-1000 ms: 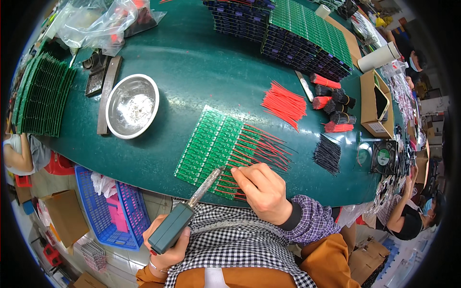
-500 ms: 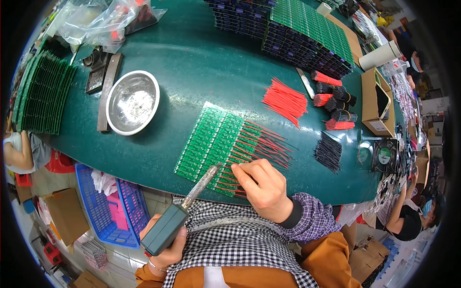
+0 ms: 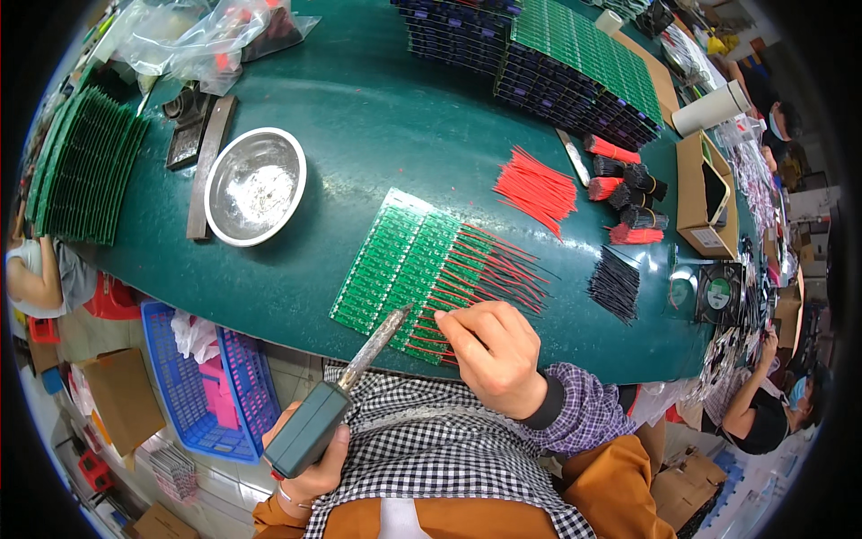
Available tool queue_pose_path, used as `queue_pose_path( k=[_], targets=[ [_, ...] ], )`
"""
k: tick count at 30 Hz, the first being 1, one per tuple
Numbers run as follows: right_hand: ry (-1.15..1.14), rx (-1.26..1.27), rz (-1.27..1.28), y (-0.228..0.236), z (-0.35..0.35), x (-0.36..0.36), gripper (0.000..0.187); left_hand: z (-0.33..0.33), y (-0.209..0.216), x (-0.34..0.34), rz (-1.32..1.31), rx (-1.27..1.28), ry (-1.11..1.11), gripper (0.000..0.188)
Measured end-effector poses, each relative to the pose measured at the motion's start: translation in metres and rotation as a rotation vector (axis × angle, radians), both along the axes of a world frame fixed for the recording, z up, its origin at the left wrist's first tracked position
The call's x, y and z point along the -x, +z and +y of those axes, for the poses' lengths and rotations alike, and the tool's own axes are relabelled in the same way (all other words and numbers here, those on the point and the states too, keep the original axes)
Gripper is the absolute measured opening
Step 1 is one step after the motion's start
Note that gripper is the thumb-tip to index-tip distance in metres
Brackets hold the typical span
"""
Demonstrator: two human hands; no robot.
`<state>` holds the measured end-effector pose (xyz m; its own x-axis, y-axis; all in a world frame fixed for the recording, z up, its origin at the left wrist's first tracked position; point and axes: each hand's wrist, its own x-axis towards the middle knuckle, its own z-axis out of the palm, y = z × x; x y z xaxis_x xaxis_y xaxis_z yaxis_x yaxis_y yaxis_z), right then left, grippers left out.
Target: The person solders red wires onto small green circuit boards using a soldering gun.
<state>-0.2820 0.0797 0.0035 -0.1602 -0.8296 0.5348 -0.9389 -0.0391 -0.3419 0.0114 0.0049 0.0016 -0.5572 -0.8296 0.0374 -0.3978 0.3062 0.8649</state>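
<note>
Worktop, head view: dark green table [image 3: 359,108] across the frame, a metal bowl [image 3: 235,171] at centre left, a stack of green boards [image 3: 588,54] at upper right.
Circuit board panel [image 3: 382,265]: flat at the frame's centre, before you.
Left hand [image 3: 310,481]: lower left; your fingers wrap the soldering iron [image 3: 310,429], its tip by the panel's wired side; contact unclear.
Right hand [image 3: 496,355]: right of that tip, your thumb and forefinger drawn together; you cannot tell whether they pinch a wire.
Wired so far: red wires [image 3: 494,274] line most of the right side, apparently; joints too small to judge.
Left over: bare left columns, loose red strands [image 3: 536,190], loose black strands [image 3: 614,284].
</note>
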Motion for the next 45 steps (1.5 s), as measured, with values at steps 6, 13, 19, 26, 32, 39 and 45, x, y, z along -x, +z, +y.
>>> queue_pose_path(
  k=[6,13,19,26,32,39,45],
  targets=[
    [0.009,-0.021,-0.046,0.0,0.0,-0.002,0.033,0.001,0.001,0.0,-0.031,-0.065,0.006,0.025],
    [0.003,-0.029,-0.05,0.001,-0.001,-0.003,0.029,0.0,0.002,0.002,-0.041,-0.098,-0.018,0.025],
    [0.0,-0.035,-0.042,0.001,-0.002,-0.003,0.027,-0.001,0.0,0.002,-0.053,-0.115,-0.031,0.024],
    [-0.002,-0.033,-0.028,0.001,-0.002,-0.003,0.027,0.0,-0.001,-0.002,-0.061,-0.076,-0.043,0.025],
    [-0.005,-0.038,-0.027,0.002,-0.002,-0.004,0.028,0.004,-0.005,-0.011,-0.065,-0.095,-0.015,0.024],
    [-0.025,-0.03,-0.029,0.002,0.0,-0.006,0.029,0.007,-0.008,-0.014,-0.042,-0.066,0.002,0.024],
    [-0.007,0.014,-0.03,0.0,0.002,-0.01,0.03,0.01,-0.009,-0.019,-0.075,-0.117,0.025,0.025]
  ],
)
